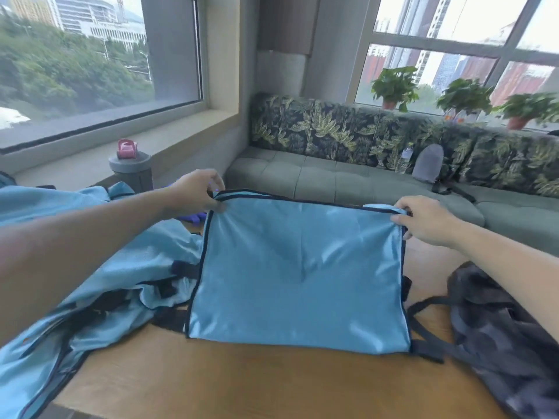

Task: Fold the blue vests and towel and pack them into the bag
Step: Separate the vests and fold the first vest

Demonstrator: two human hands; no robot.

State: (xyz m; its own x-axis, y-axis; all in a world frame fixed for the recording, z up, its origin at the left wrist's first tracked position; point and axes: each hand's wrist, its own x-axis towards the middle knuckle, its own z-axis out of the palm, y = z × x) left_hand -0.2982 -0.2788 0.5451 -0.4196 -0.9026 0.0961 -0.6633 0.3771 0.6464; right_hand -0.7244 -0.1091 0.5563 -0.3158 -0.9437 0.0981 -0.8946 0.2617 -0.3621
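Note:
A light blue vest (298,273) with dark trim lies folded into a rectangle on the wooden table (242,385). My left hand (198,192) pinches its far left corner. My right hand (426,220) pinches its far right corner. Both corners are lifted slightly off the table. More blue vests (90,267) lie crumpled in a heap to the left, with black straps showing. A dark camouflage bag (502,337) sits at the right edge of the table, its straps reaching toward the folded vest. A bit of purple cloth (190,217) peeks out behind the heap.
A grey bottle with a pink lid (130,166) stands by the window sill at the back left. Beyond the table runs a green sofa (348,179) with leaf-print cushions. Potted plants (393,86) stand on the right sill.

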